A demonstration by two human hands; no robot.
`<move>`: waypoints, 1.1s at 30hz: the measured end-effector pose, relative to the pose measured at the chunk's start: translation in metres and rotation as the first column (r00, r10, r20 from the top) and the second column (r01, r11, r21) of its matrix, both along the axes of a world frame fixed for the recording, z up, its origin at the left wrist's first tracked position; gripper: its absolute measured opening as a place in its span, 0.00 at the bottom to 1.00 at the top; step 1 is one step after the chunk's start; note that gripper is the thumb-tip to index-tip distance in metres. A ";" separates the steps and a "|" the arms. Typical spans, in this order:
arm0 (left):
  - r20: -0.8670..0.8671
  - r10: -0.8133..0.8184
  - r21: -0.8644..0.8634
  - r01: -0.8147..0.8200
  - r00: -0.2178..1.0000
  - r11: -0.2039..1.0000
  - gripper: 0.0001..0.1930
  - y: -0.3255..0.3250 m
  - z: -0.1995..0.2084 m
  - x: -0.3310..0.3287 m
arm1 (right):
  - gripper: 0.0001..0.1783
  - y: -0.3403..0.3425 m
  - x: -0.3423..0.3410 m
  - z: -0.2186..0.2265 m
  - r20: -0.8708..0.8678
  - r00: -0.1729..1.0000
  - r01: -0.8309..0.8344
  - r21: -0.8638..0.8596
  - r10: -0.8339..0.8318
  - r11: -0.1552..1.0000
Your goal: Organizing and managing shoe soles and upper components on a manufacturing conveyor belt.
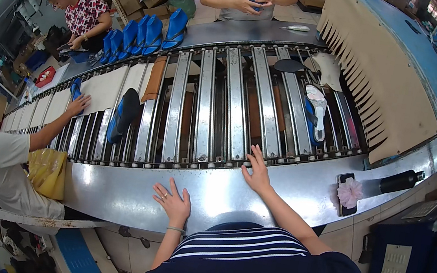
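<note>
My left hand (172,203) lies with its fingers spread on the metal ledge (112,191) in front of the slatted conveyor. It holds nothing and has a ring and a bracelet on it. Further right, my right hand (257,170) rests open at the ledge's inner edge, fingertips close to the metal slats (231,113). A dark-soled sandal on a blue last (123,116) lies on the slats to the left. To the right, a blue last with a pale strapped piece (315,116) lies near a dark sole (289,66).
Several blue lasts with sandals (175,29) stand along the far side. A fringed tan curtain (378,64) covers the conveyor's right end. A phone with a pink puff (349,194) and a black bottle (399,181) lie on the ledge. Co-workers are at the left and across.
</note>
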State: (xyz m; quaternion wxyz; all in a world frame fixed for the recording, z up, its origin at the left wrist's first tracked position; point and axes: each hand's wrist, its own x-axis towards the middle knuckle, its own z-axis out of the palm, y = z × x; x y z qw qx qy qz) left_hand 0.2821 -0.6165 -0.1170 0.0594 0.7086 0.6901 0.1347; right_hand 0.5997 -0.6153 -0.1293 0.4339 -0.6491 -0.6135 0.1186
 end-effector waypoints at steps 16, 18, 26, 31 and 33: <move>-0.027 0.005 -0.019 -0.005 1.000 1.000 0.36 -0.002 0.000 0.004 | 0.22 -0.001 0.004 0.002 0.019 1.000 0.003 -0.013 -0.002 1.000; -0.028 0.005 -0.030 -0.006 1.000 1.000 0.36 -0.002 0.000 0.005 | 0.22 -0.001 0.004 0.001 0.025 1.000 0.006 -0.006 -0.005 1.000; -0.041 0.008 -0.030 -0.009 0.999 1.000 0.36 0.000 -0.004 0.004 | 0.19 -0.002 0.005 0.000 0.021 1.000 0.019 0.008 -0.019 1.000; -0.034 0.018 -0.040 -0.019 0.999 0.999 0.36 -0.003 0.001 0.008 | 0.20 -0.003 0.007 0.000 0.008 1.000 -0.012 -0.022 0.012 1.000; -0.030 0.010 -0.034 -0.011 0.999 0.999 0.36 -0.003 0.000 0.008 | 0.21 -0.004 0.008 0.000 0.009 1.000 -0.010 -0.014 0.010 1.000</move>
